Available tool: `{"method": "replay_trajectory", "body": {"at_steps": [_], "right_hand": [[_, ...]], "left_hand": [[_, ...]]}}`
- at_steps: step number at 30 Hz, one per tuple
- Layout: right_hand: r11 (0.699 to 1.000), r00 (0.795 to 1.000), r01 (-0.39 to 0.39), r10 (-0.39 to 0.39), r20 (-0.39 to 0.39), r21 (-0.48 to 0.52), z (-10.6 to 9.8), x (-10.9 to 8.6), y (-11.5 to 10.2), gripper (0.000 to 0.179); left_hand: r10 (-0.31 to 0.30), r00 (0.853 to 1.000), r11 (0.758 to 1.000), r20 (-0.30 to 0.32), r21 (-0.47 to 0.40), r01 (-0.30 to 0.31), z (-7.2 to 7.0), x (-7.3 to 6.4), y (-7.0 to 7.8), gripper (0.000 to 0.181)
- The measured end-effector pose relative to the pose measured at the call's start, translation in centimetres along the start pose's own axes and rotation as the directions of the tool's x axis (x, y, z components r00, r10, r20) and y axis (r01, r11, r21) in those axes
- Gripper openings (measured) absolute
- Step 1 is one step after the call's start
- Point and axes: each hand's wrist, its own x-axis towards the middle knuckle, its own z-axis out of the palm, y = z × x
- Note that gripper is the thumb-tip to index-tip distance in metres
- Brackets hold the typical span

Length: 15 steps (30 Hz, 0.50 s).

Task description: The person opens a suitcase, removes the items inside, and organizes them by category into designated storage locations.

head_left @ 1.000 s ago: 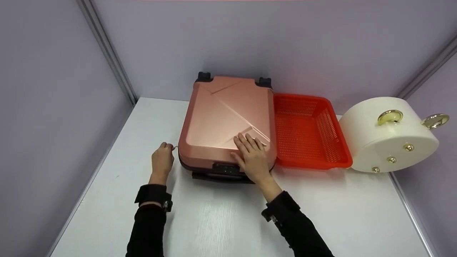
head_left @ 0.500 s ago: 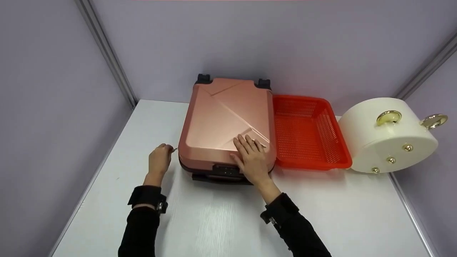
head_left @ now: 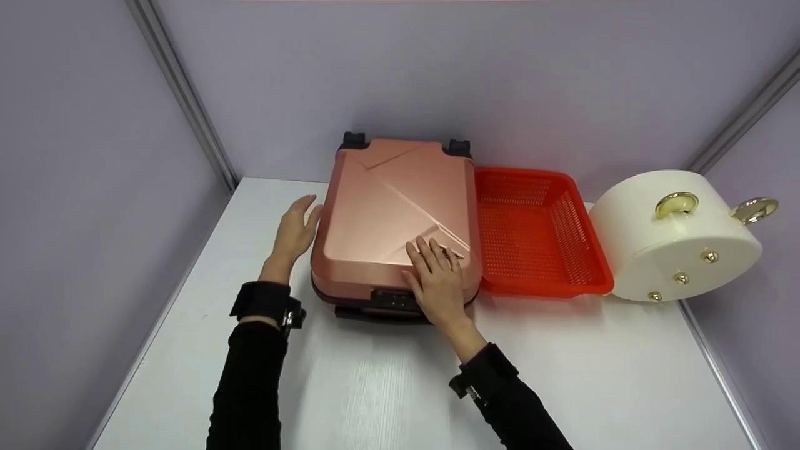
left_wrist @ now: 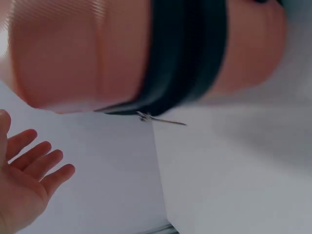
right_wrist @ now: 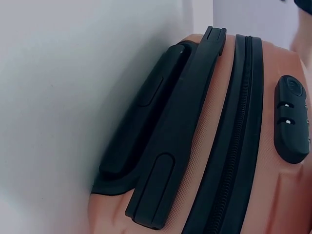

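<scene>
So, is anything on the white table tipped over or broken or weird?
One thing: the white drum-shaped container beside the red rectangular plastic basket seems tipped on its side. Its three small gold studs look like feet, but they stick out sideways. I can't see anything broken or spilled.

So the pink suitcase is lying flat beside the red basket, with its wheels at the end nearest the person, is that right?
Not quite: the head view shows the wheels at the far end, towards the back wall. The pink suitcase does lie flat beside the red basket.
</scene>
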Motion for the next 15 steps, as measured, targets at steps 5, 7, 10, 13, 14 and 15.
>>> {"method": "replay_trajectory", "body": {"at_steps": [5,7,10,13,14,15], "right_hand": [[1.000,1.000,0.011,-0.011,0.021,0.002,0.1,0.0,-0.4,0.051],[1.000,0.999,0.022,-0.022,0.025,-0.002,0.2,0.0,-0.6,0.054],[0.999,0.999,0.034,-0.034,0.017,-0.010,0.1,0.0,-0.7,0.056],[0.999,0.999,0.036,-0.036,-0.002,-0.003,0.0,0.1,-0.7,0.055],[0.999,0.999,0.034,-0.034,-0.006,-0.001,0.0,0.1,-0.7,0.054],[0.999,0.999,0.033,-0.033,-0.009,0.002,-0.1,0.1,-0.7,0.054]], "left_hand": [[0.045,0.986,0.999,0.164,-0.011,-0.044,0.7,1.7,2.0,0.055],[0.057,0.973,0.998,0.224,0.013,-0.061,1.0,1.9,2.2,0.057],[0.068,0.959,0.996,0.274,0.039,-0.082,1.3,1.7,2.1,0.058],[0.086,0.954,0.995,0.286,0.031,-0.098,1.5,1.4,1.7,0.057],[0.091,0.954,0.995,0.285,0.022,-0.101,1.6,1.3,1.7,0.057],[0.095,0.954,0.995,0.283,0.013,-0.103,1.6,1.2,1.6,0.057]]}}
